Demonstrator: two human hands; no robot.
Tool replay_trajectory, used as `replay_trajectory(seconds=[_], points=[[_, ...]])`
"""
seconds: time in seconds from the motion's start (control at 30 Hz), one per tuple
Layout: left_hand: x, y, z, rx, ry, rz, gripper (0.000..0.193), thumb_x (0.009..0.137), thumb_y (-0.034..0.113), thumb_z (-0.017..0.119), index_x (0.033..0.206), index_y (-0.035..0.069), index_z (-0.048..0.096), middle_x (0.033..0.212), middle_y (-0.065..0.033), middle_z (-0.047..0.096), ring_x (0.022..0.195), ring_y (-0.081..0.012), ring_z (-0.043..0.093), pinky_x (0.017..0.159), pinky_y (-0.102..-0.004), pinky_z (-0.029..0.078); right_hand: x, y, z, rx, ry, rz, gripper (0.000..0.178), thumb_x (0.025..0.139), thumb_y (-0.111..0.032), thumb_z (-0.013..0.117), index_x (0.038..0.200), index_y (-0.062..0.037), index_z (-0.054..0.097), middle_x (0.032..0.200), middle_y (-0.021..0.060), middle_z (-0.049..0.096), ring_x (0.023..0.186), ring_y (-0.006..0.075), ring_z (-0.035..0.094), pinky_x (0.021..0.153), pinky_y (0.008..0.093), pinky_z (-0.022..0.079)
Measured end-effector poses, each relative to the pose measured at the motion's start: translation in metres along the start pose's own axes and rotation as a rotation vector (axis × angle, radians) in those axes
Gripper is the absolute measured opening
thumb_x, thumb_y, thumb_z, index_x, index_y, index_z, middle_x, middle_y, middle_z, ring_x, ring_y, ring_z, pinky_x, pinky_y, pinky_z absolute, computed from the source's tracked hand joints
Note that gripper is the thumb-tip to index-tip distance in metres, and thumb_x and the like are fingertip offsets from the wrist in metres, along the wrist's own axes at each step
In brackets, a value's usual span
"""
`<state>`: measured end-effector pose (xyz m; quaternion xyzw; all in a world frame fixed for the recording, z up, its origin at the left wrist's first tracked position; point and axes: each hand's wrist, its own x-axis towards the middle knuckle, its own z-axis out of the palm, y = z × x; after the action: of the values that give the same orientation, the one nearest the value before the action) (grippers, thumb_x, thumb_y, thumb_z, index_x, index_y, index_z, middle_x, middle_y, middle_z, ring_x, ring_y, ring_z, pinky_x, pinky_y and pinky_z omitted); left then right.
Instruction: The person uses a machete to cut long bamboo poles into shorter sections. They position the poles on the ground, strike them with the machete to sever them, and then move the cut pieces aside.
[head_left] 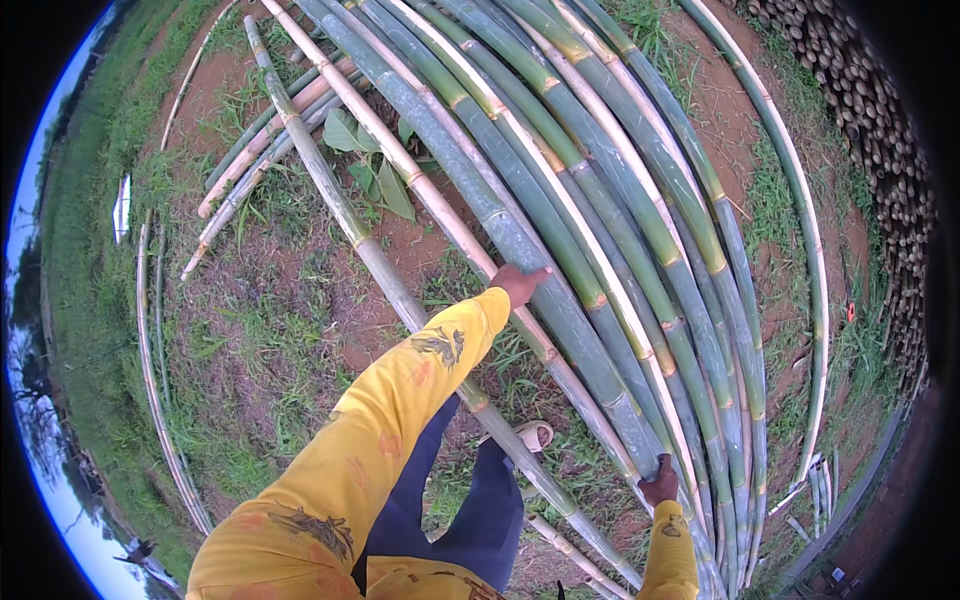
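In the head view, the thick grey-green bamboo pole [572, 332] lies directly at the hands, its long axis slanting from the far left to the near right, and that slant seems to be the relation any shift of it would turn on. The left hand [520, 285] is at the pole's left edge, well along toward the far side, with one digit stretched rightward across the rounded top; whether the other fingers curl beneath cannot be told. The right hand [659, 484] is much nearer the body and farther right, apparently touching the same pole low down, with one digit pointing away from the body; I cannot tell whether its fingers are wrapped or pressed together. So the right hand is the one closer to the pole's near part, the left closer to its middle. A slimmer pale pole [410, 175] runs just beside it on the left, passing under the left forearm, while more green poles [700, 240] lie close on the right, roughly parallel, probably leaving little finger room on that side.
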<state>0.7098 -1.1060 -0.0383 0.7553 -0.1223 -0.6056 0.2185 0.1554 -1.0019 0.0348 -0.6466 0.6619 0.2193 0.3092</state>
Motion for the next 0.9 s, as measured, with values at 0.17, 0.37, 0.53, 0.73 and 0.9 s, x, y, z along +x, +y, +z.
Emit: replay_trajectory(seconds=[0.17, 0.37, 0.53, 0.73, 0.9], points=[[0.078, -0.035, 0.021, 0.125, 0.206, 0.107, 0.093, 0.08, 0.066, 0.078, 0.12, -0.016, 0.056, 0.097, -0.0149, 0.066, 0.08, -0.0198, 0.064, 0.065, -0.0339, 0.051, 0.052, 0.026, 0.038, 0.006, 0.072, -0.084, 0.065, 0.063, -0.011, 0.084, 0.121, -0.0074, 0.055, 0.115, 0.0216, 0.066, 0.107, 0.043, 0.064, 0.093, 0.0504, 0.053], [0.091, -0.037, 0.03, 0.145, 0.285, 0.074, 0.106, 0.084, 0.069, 0.07, 0.137, -0.02, 0.047, 0.129, -0.0268, 0.061, 0.11, -0.0303, 0.064, 0.085, -0.0394, 0.057, 0.082, 0.034, 0.054, 0.1, 0.045, -0.114, 0.064, 0.067, -0.012, 0.081, 0.125, -0.0079, 0.055, 0.117, 0.0192, 0.065, 0.111, 0.0426, 0.062, 0.096, 0.0495, 0.052], [0.085, -0.019, 0.044, -0.205, 0.089, 0.092, 0.088, 0.09, 0.053, 0.073, 0.151, 0.001, 0.038, 0.144, -0.0202, 0.048, 0.119, -0.0344, 0.057, 0.1, -0.0441, 0.054, 0.09, 0.042, 0.056, 0.072, 0.148, -0.211, 0.066, 0.069, -0.014, 0.082, 0.129, -0.0086, 0.053, 0.121, 0.016, 0.059, 0.113, 0.0392, 0.061, 0.097, 0.0494, 0.051], [0.085, -0.017, 0.047, -0.25, 0.231, 0.108, 0.06, 0.088, 0.038, 0.077, 0.132, 0.003, 0.057, 0.124, -0.0126, 0.063, 0.104, -0.0263, 0.064, 0.092, -0.0415, 0.056, 0.074, 0.026, 0.07, -0.027, 0.3, -0.154, 0.063, 0.069, -0.016, 0.084, 0.123, -0.0097, 0.053, 0.117, 0.0123, 0.056, 0.117, 0.033, 0.058, 0.096, 0.0476, 0.048], [0.092, -0.032, 0.048, -0.362, 0.157, -0.001, 0.048, 0.088, 0.033, 0.076, 0.128, 0.01, 0.06, 0.125, -0.0096, 0.062, 0.11, -0.0256, 0.061, 0.097, -0.0424, 0.053, 0.065, 0.023, 0.099, -0.047, 0.385, -0.118, 0.058, 0.066, -0.012, 0.083, 0.115, -0.0114, 0.051, 0.111, 0.0096, 0.053, 0.112, 0.0299, 0.056, 0.092, 0.0454, 0.047]])
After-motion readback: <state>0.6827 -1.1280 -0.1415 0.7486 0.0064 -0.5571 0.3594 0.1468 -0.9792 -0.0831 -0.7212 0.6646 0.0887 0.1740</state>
